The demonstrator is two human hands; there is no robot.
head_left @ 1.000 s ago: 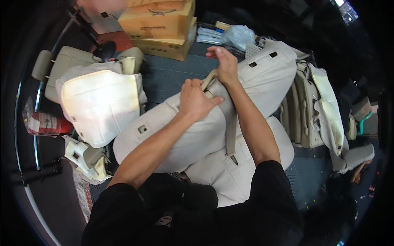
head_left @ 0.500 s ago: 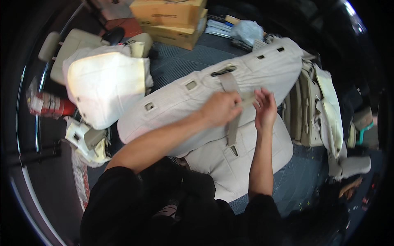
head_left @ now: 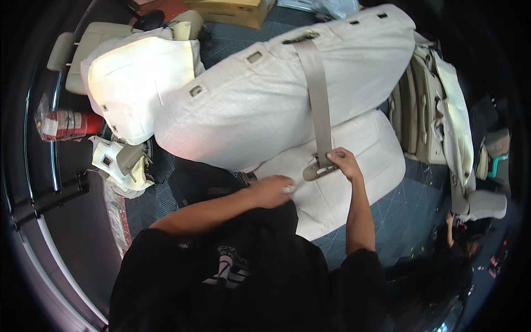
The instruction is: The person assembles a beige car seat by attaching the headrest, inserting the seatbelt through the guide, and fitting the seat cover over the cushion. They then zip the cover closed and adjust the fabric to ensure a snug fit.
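A large seat backrest (head_left: 238,110) in pale fabric leans at a slant behind a matching seat cushion (head_left: 370,155). A beige seat belt strap (head_left: 317,94) runs from a slot in the backrest's top edge down to the cushion. At its lower end is an oblong beige trim piece (head_left: 318,172) with a slot. My right hand (head_left: 344,162) pinches this trim piece beside the strap. My left hand (head_left: 272,191) is closed just left of the cushion, apart from the strap. Something small and whitish shows at its fingertips, too small to name.
At left lie a cream seat cover (head_left: 138,83) and a red fire extinguisher (head_left: 72,124). A cardboard box (head_left: 235,12) stands at the back. More seat parts (head_left: 423,110) are stacked at right. Another person's hand (head_left: 450,219) shows at the lower right.
Both hands have come down and nearer from the strap's upper part. The right hand has closed on the trim piece. The strap now hangs straighter, and the view has shifted.
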